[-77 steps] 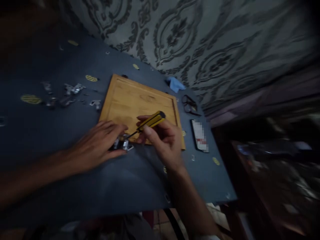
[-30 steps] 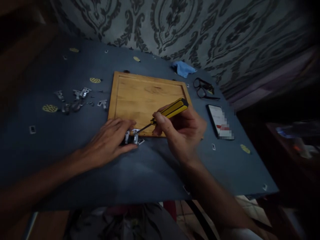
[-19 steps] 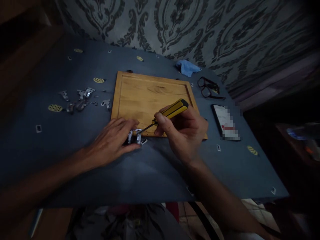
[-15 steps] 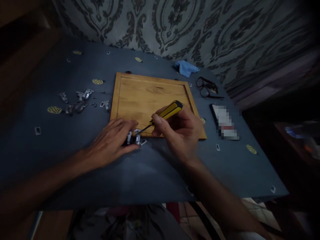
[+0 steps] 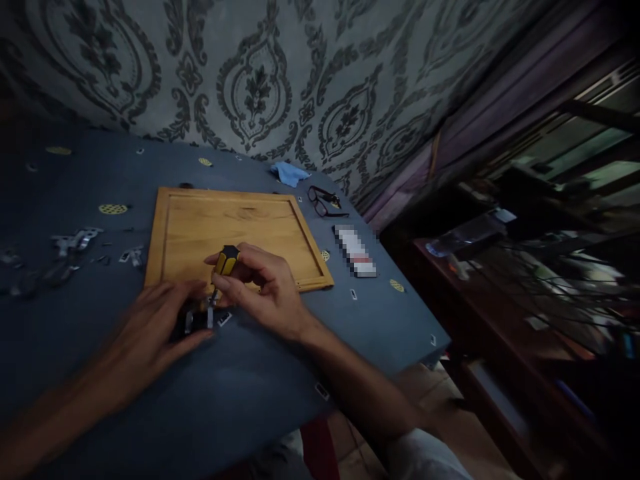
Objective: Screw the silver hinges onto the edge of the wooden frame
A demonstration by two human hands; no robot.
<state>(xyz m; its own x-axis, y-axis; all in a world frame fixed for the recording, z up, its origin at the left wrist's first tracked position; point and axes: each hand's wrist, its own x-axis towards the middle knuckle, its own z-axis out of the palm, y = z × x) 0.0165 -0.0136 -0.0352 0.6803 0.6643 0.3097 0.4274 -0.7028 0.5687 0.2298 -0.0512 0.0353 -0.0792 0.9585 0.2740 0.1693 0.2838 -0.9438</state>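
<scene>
A yellow-and-black screwdriver (image 5: 229,261) is in my right hand (image 5: 274,291), its fingers wrapped about the handle. The shaft points down, with its tip at a metal cabinet hinge (image 5: 210,317) on the near edge of a framed wooden panel (image 5: 240,230). My left hand (image 5: 153,327) grips this hinge between thumb and fingers at the panel's near left part. Some of the hinge is hidden behind the fingers, and I cannot make out a screw under the tip.
Several loose hinges (image 5: 75,241) and small screws lie left of the panel on the blue patterned tablecloth (image 5: 280,393). A blue cloth (image 5: 290,174), eyeglasses (image 5: 325,202) and a blurred-out phone-like object (image 5: 355,251) sit to the right. Beyond stands a cluttered dark table (image 5: 480,313).
The view has swung right, so the panel and hands appear further left. The screwdriver has gone from a slant to nearly upright over the hinge. My left hand keeps hold of the hinge.
</scene>
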